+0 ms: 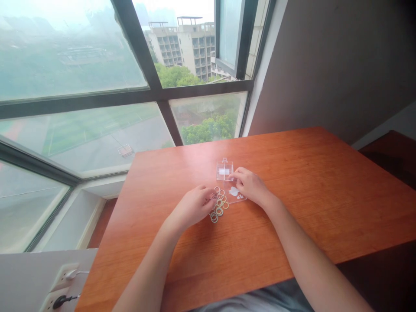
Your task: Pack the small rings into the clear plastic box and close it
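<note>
Several thin rings point(219, 203) in pale green, cream and pinkish tones lie in a loose pile on the wooden table. My left hand point(194, 204) reaches over the pile's left side, fingers curled and fingertips among the rings; whatever they pinch is hidden. Behind the pile sits a small clear plastic box point(221, 177) with a divided inside and a small tab at its far end. A clear flat piece with a white print point(234, 191) lies in front of it, partly under my right hand point(251, 186). My right fingertips are drawn together at the box's right edge; their contents cannot be made out.
The reddish-brown table point(308, 173) reaches far to the right. Dark-framed windows point(160, 93) run along its far and left sides, with one pane swung outward. A grey wall point(318, 65) rises behind the right half. Wall sockets with plugs point(61, 299) are at lower left.
</note>
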Tool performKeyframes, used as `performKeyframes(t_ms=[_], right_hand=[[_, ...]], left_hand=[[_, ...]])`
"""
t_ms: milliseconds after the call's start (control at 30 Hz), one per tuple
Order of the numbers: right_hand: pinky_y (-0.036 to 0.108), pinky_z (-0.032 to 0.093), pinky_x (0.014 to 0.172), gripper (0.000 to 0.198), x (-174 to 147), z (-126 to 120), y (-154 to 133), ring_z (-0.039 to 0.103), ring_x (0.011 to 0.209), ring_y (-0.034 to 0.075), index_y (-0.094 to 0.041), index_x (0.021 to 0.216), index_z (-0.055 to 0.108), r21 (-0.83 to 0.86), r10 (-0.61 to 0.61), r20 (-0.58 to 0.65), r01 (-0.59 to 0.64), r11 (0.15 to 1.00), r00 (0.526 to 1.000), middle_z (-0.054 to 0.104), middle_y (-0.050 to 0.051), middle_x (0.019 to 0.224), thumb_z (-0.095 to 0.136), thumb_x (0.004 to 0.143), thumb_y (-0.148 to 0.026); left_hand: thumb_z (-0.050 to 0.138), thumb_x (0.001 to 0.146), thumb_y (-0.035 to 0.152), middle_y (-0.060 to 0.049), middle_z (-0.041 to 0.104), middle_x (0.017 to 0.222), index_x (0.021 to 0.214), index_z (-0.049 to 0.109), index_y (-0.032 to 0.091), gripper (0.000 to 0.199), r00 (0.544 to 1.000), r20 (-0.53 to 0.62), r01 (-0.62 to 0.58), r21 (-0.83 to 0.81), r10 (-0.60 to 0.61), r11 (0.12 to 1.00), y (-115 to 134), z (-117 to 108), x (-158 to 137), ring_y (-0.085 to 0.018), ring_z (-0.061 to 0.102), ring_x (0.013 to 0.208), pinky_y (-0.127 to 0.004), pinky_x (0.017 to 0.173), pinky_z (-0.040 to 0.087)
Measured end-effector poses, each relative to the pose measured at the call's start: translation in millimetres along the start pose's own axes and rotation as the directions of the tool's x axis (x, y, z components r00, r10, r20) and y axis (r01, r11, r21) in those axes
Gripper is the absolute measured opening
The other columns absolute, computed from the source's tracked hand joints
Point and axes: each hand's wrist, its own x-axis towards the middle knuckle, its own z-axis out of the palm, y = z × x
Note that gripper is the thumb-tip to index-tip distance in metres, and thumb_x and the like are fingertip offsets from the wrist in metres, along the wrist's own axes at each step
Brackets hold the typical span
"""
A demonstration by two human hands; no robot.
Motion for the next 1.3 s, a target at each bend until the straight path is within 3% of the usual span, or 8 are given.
performKeyframes(t_ms=[300, 400, 500, 600, 800, 967, 1067, 1300], right_hand=[[0.025, 0.044, 0.074, 0.033, 2, 4, -9, 0.059, 0.09, 0.017, -0.025, 0.098, 0.071, -0.018, -0.054, 0.014, 0.055, 0.998, 0.998, 0.065, 0.003, 0.1, 0.048, 0.085, -0.006], [0.025, 0.044, 0.076, 0.034, 2, 4, -10, 0.059, 0.093, 0.018, -0.026, 0.106, 0.068, -0.024, -0.07, 0.011, 0.07, 0.997, 0.998, 0.065, 0.004, 0.101, 0.047, 0.087, -0.007], [0.026, 0.044, 0.078, 0.039, 1, 0, -6, 0.059, 0.094, 0.018, -0.025, 0.119, 0.061, -0.013, -0.063, 0.0, 0.063, 0.998, 0.998, 0.065, 0.005, 0.105, 0.05, 0.086, -0.008], [0.026, 0.045, 0.078, 0.04, 0, -5, 3, 0.06, 0.092, 0.017, -0.024, 0.119, 0.059, 0.008, -0.024, -0.019, 0.024, 1.0, 1.0, 0.064, 0.005, 0.108, 0.052, 0.083, -0.007], [0.025, 0.043, 0.073, 0.028, 2, -11, 30, 0.06, 0.088, 0.017, -0.022, 0.097, 0.067, -0.037, 0.083, -0.077, -0.087, 0.996, 0.994, 0.065, 0.004, 0.098, 0.049, 0.083, -0.006], [0.027, 0.042, 0.073, 0.024, 3, -14, 27, 0.058, 0.091, 0.019, -0.022, 0.1, 0.067, -0.082, 0.124, -0.175, -0.14, 0.987, 0.977, 0.066, 0.006, 0.1, 0.052, 0.084, -0.011], [0.029, 0.042, 0.076, 0.021, 3, -11, 9, 0.058, 0.091, 0.02, -0.022, 0.102, 0.067, -0.09, 0.058, -0.183, -0.075, 0.993, 0.981, 0.066, 0.007, 0.096, 0.052, 0.089, -0.017], [0.029, 0.04, 0.071, 0.017, 4, 6, -25, 0.057, 0.086, 0.021, -0.025, 0.1, 0.069, -0.15, -0.085, -0.011, 0.082, 0.985, 0.996, 0.067, 0.007, 0.091, 0.055, 0.092, -0.027]], left_hand=[[0.049, 0.09, 0.028, -0.004, 0.062, 0.089, 0.102, 0.066, 0.022, 0.022, 0.997, -0.01, -0.076, -0.139, 0.075, 0.987, 7, 7, 2, -0.015, 0.059, 0.077, -0.025, 0.067, 0.045], [0.049, 0.09, 0.026, -0.003, 0.065, 0.091, 0.103, 0.067, 0.021, 0.023, 0.996, -0.018, -0.095, -0.19, 0.093, 0.977, 6, 2, 2, -0.014, 0.06, 0.074, -0.024, 0.066, 0.045], [0.045, 0.092, 0.028, -0.001, 0.066, 0.08, 0.103, 0.067, 0.021, 0.026, 0.999, -0.032, -0.039, -0.201, 0.033, 0.979, -2, -5, 2, -0.012, 0.057, 0.063, -0.023, 0.061, 0.043], [0.044, 0.093, 0.031, 0.0, 0.065, 0.072, 0.105, 0.067, 0.021, 0.028, 0.996, -0.076, 0.023, -0.164, -0.036, 0.986, -14, -7, 4, -0.012, 0.056, 0.06, -0.023, 0.06, 0.043], [0.048, 0.09, 0.028, -0.004, 0.066, 0.09, 0.103, 0.068, 0.021, 0.024, 0.98, -0.199, 0.008, -0.046, -0.017, 0.999, -33, -1, 12, -0.015, 0.06, 0.076, -0.026, 0.068, 0.047], [0.046, 0.092, 0.027, -0.008, 0.06, 0.105, 0.108, 0.064, 0.021, 0.025, 0.966, -0.258, -0.006, 0.102, 0.032, 0.995, -37, 2, 14, -0.016, 0.061, 0.083, -0.029, 0.075, 0.049], [0.044, 0.092, 0.023, -0.008, 0.059, 0.102, 0.1, 0.065, 0.02, 0.023, 0.971, -0.214, -0.066, 0.174, 0.103, 0.983, -36, 3, 14, -0.017, 0.06, 0.088, -0.03, 0.079, 0.048], [0.047, 0.088, 0.017, -0.004, 0.062, 0.087, 0.092, 0.068, 0.022, 0.021, 0.995, -0.054, -0.072, 0.11, 0.078, 0.991, -27, -1, 9, -0.015, 0.059, 0.074, -0.025, 0.069, 0.045]])
